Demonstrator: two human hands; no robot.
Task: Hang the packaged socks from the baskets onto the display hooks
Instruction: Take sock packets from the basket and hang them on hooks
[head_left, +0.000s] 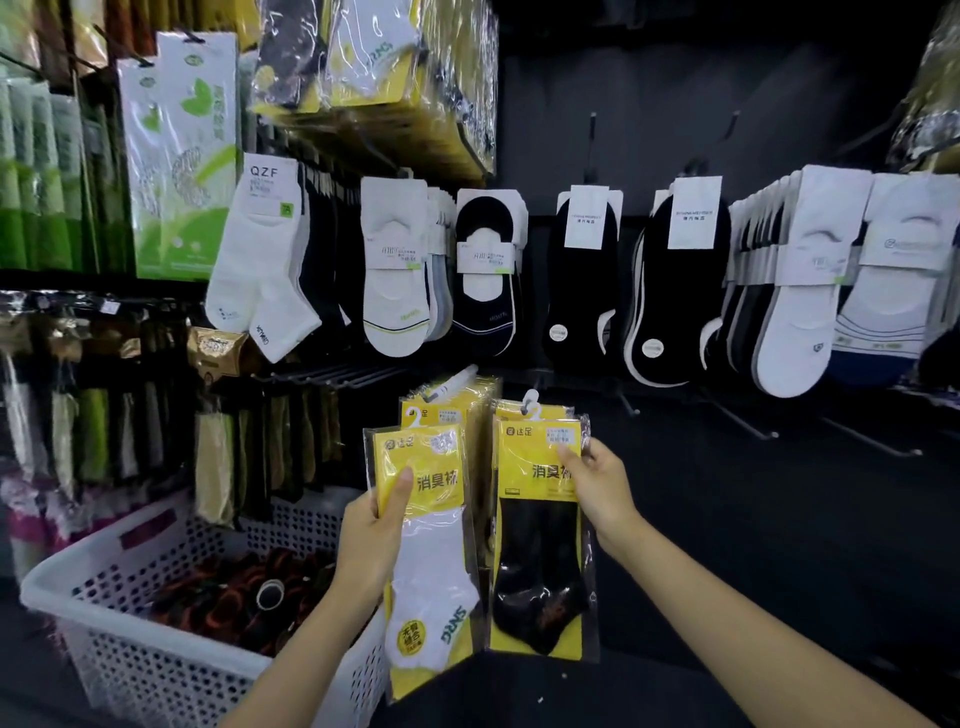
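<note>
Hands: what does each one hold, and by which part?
The left hand grips the white-sock pack by its left edge, thumb on the yellow card. The right hand pinches the black-sock pack by the right edge of its yellow card.

We hold the left pack (431, 571) beside the right pack (540, 561), before the hanging socks (582, 275); the basket (156, 680) sits below, left of both packs.

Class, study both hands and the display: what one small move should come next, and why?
Probably lift the right hand so the white hanger loop of its black-sock packs reaches the bare hook just beyond. Both hands grip packs, the left hand holding white-sock packs, and that lower hook carries nothing.
</note>
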